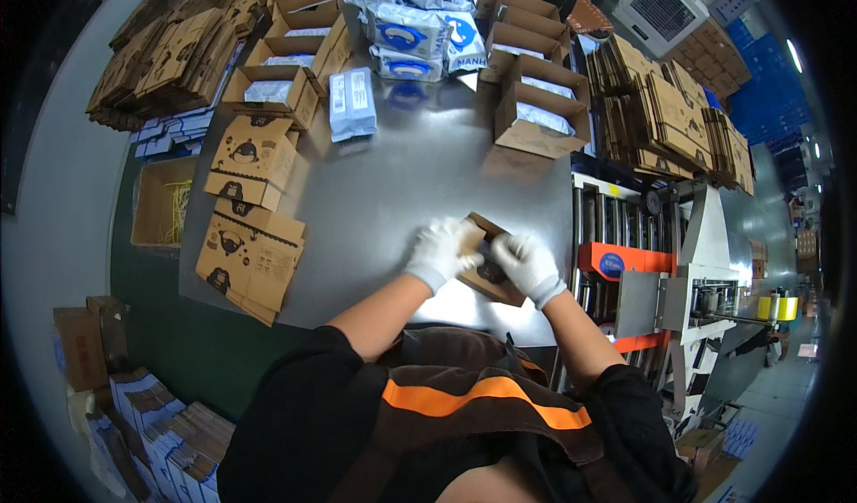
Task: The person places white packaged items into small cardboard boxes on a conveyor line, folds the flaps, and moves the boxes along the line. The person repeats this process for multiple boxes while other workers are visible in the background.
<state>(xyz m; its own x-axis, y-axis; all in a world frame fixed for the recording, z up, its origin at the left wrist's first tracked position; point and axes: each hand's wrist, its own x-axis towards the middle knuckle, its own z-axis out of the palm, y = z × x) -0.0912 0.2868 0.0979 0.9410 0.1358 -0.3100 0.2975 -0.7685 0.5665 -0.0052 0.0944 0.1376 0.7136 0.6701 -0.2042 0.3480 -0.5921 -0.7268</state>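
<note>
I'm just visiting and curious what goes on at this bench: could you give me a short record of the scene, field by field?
Left hand: white glove, gripping the small cardboard box
Right hand: white glove, on the same box
Surface: grey metal table
Left of the hands: closed printed cartons
Far side: open cartons with packets inside, white and blue packets piled up
Right: flat cardboard stacks, a conveyor machine

Even overhead light fills the scene, and a ceiling lamp (pixel 794 55) glows at the upper right rim. The grey steel table (pixel 393 191) shows a soft sheen and faint shadows beside the cartons, with no harsh glare. Fisheye distortion bends straight edges toward the black circular border, and detail softens at the rim while the centre stays sharp.
</note>
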